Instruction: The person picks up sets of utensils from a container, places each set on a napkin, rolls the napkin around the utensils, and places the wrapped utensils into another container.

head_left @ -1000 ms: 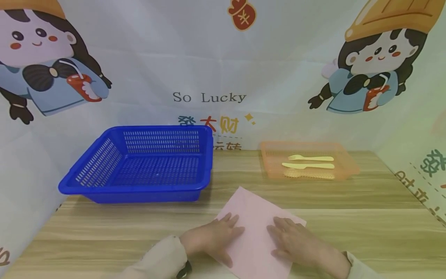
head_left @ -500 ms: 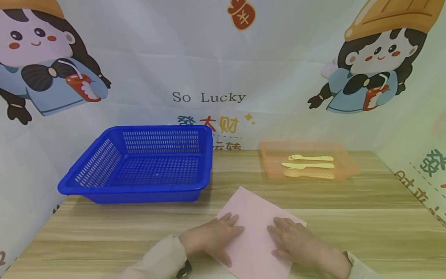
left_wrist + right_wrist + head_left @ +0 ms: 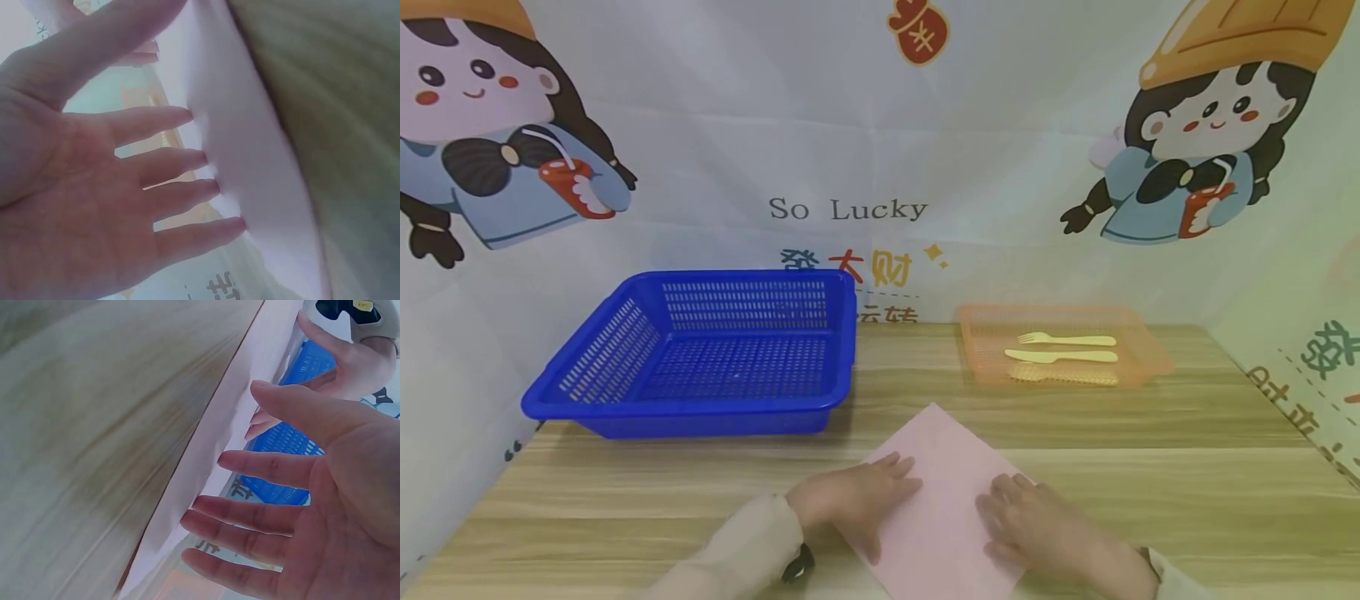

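A thin pink sheet (image 3: 942, 492), like paper or a paper napkin, lies flat on the wooden table with one corner pointing away from me. On its left part rests my left hand (image 3: 859, 498), fingers spread and touching the surface. My right hand (image 3: 1037, 521) touches the right part, its fingertips slightly bent in the head view. In the left wrist view, the left hand (image 3: 106, 181) has straight fingers whose tips meet the sheet (image 3: 250, 156). Extended fingers of the right hand (image 3: 300, 500) reach the sheet in the right wrist view. The sheet's near corner is out of frame.
At the back left stands a blue plastic basket (image 3: 685, 407) with slotted walls. An orange shallow tray (image 3: 1142, 367) at the back right holds a yellow fork (image 3: 1067, 339) and a yellow knife (image 3: 1060, 357). Behind the wooden table (image 3: 1150, 475) hangs a printed cloth (image 3: 850, 150).
The pink sheet has turned slightly clockwise, its far corner shifting right. My left hand has slid a little left, and the right fingers have bent a little more.
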A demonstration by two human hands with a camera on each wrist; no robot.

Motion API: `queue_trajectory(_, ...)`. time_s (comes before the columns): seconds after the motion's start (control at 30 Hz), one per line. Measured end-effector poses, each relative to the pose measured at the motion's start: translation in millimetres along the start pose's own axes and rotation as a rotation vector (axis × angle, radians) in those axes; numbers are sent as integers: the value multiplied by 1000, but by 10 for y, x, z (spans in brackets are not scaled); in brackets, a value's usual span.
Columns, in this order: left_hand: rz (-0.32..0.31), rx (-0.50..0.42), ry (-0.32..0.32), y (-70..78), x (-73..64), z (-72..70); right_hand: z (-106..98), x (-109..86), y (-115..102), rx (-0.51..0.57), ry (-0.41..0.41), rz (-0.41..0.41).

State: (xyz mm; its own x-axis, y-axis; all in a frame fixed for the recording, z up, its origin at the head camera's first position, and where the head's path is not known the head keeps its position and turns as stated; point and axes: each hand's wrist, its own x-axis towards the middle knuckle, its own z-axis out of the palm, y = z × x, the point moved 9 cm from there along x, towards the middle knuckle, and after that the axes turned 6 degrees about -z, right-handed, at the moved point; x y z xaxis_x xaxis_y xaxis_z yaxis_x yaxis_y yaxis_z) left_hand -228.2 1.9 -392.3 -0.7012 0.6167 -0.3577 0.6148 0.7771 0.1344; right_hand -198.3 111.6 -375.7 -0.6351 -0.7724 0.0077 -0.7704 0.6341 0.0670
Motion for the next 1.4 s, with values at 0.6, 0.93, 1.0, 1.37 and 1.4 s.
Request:
queue_trajectory(0.6,11,-37,-4,0,59,-27,-1,-4,74,47,32,0)
queue_trajectory(0.93,22,29,142,61,243,-231,-88,47,247,253,108,-66)
queue_trajectory(1.0,5,23,118,61,287,-257,-75,66,327,324,97,-50)
queue_trajectory(1.37,-69,-184,69,163,581,-667,-415,146,1002,473,156,55)
queue_trajectory(1.4,-63,-189,76,185,626,-725,-483,156,1077,431,186,66)
